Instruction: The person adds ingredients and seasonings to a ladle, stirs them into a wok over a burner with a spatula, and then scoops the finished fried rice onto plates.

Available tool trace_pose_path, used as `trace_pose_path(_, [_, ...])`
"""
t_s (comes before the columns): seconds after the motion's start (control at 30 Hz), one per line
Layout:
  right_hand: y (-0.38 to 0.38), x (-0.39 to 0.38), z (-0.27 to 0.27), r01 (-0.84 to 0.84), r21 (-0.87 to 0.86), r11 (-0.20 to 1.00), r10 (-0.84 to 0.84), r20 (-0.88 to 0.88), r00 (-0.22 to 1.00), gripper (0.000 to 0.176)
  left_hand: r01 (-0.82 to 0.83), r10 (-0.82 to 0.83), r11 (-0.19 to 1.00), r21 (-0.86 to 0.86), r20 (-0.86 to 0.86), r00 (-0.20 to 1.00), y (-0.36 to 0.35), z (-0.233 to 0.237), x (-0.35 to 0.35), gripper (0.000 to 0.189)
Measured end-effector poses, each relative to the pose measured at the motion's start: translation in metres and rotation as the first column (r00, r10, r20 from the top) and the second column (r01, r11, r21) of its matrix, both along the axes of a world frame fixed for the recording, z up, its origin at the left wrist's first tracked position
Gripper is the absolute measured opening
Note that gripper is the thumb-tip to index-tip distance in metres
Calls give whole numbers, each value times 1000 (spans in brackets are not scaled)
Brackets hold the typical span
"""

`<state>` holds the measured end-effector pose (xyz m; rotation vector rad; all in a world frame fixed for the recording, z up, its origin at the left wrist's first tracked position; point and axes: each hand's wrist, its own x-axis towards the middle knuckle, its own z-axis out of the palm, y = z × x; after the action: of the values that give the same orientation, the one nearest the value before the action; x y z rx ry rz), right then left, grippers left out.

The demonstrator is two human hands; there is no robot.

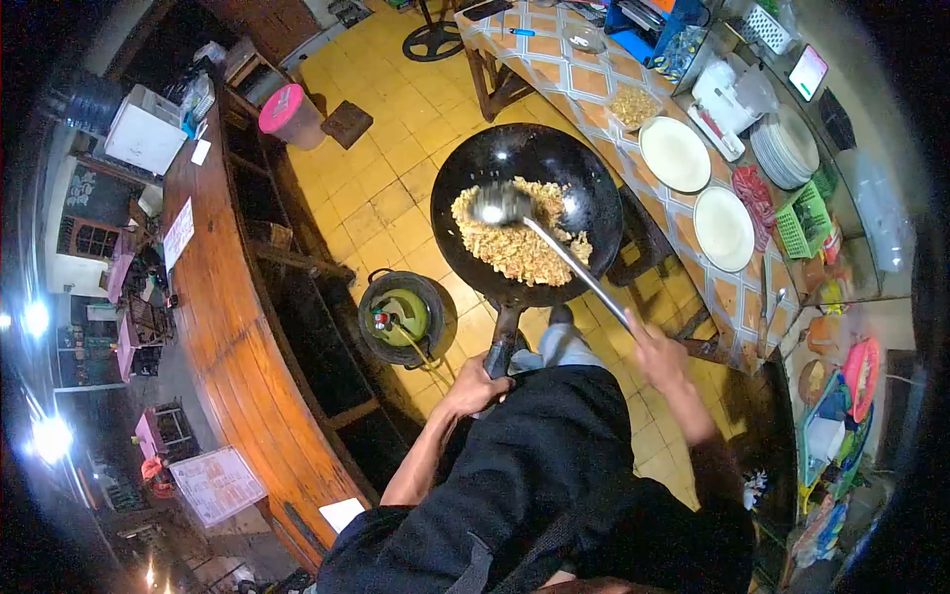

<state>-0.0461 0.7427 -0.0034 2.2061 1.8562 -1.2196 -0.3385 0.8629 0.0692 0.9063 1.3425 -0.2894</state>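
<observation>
A large black wok (465, 163) hangs over the tiled floor, with fried rice (524, 252) spread across its middle and lower left. Its handle is wrapped by my left hand (475, 386), below the wok. My right hand (657, 351) is closed round the long metal handle of a ladle (503, 205). The ladle's bowl, slightly blurred, rests in or just over the rice; exact contact is unclear. Two pale plates (675, 154) (723, 229) lie on the tiled table to the right of the wok.
A green gas cylinder (401, 315) stands in a black tub at the lower left of the wok. The wooden counter (223, 337) runs along the left. On the tiled table (594, 99) are stacked plates (785, 150) and a green basket (804, 222). A pink-lidded bucket (282, 109) stands on the floor.
</observation>
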Motion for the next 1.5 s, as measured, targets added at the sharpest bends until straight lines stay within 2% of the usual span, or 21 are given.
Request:
trace_pose_path(0.13, [-40, 60, 37, -49, -15, 999, 48, -24, 999, 59, -10, 11, 999, -43, 20, 1000, -20, -7, -7, 28])
trace_pose_path(0.27, [-65, 68, 45, 104, 152, 983, -81, -153, 985, 62, 21, -21, 999, -26, 15, 1000, -46, 4, 0, 33])
trace_pose_path(0.33, [-88, 52, 26, 185, 54, 981, -185, 2, 983, 58, 91, -91, 996, -25, -6, 996, -80, 1, 3, 34])
trace_pose_path(0.4, [-118, 48, 23, 251, 25, 968, -251, -23, 968, 54, 8, -6, 999, -31, 37, 999, -113, -8, 3, 36])
trace_pose_path(0.5, [-166, 51, 50, -9, -74, 997, 8, -5, 1000, 54, 56, -56, 998, 19, 5, 998, -148, -2, 1, 35])
trace_pose_path(0.6, [-181, 98, 66, 21, -59, 998, -26, -86, 996, 53, 27, -27, 1000, 1, 43, 999, -165, -14, 12, 42])
trace_pose_path(0.77, [-183, 99, 62, 138, -56, 989, -131, 114, 985, 54, 47, -49, 998, 37, 66, 997, -185, -19, 18, 34])
trace_pose_path(0.8, [-194, 97, 58, 228, -71, 971, -234, -90, 968, 54, 34, -34, 999, 2, 87, 996, -187, -20, 21, 34])
trace_pose_path(0.83, [-203, 94, 58, 311, -106, 945, -328, -285, 900, 53, 42, -41, 999, -10, 79, 996, -187, -23, 24, 36])
trace_pose_path(0.87, [-214, 89, 64, 301, -125, 945, -325, -290, 900, 53, 44, -42, 999, -29, 66, 997, -190, -24, 28, 39])
trace_pose_path(0.9, [-213, 79, 79, 367, -475, 800, -577, -442, 686, 53, 45, -45, 999, 2, 51, 998, -196, -32, 27, 35])
trace_pose_path(0.93, [-211, 74, 86, 290, -766, 573, -799, -444, 405, 53, 35, -35, 999, 4, 47, 998, -198, -31, 30, 35])
trace_pose_path(0.97, [-215, 67, 81, 287, -762, 581, -794, -452, 407, 53, 86, -87, 996, 34, 18, 996, -200, -29, 29, 33])
trace_pose_path(1.0, [-216, 66, 74, 246, -827, 506, -856, -448, 257, 50, 131, -131, 990, 57, -12, 991, -202, -27, 32, 32])
trace_pose_path(1.03, [-219, 65, 65, 184, -883, 431, -902, -418, 104, 48, -8, 6, 1000, 22, 71, 997, -207, -30, 32, 31])
trace_pose_path(1.07, [-227, 64, 54, 171, -884, 435, -900, -421, 111, 48, -19, 18, 1000, 24, 62, 998, -213, -28, 30, 31])
trace_pose_path(1.13, [-236, 72, 28, -27, -978, 208, -964, -200, -177, 39, 42, -42, 999, -6, -49, 998, -202, -9, 44, 30])
trace_pose_path(1.2, [-240, 73, 17, -55, -970, 238, -954, -223, -202, 32, 13, -12, 999, 31, -35, 999, -215, -18, 32, 29])
trace_pose_path(1.27, [-238, 76, 12, -210, -946, 249, -930, -172, -325, 33, -97, 96, 991, 92, 10, 995, -219, -17, 31, 27])
trace_pose_path(1.37, [-228, 75, 25, -170, -928, 332, -901, -258, -350, 36, -1, 5, 979, 204, -18, 1000, -220, -23, 24, 29])
trace_pose_path(1.5, [-226, 71, 28, -38, -934, 356, -873, -318, -370, 44, 102, -89, 975, 196, -72, 993, -204, -17, 25, 41])
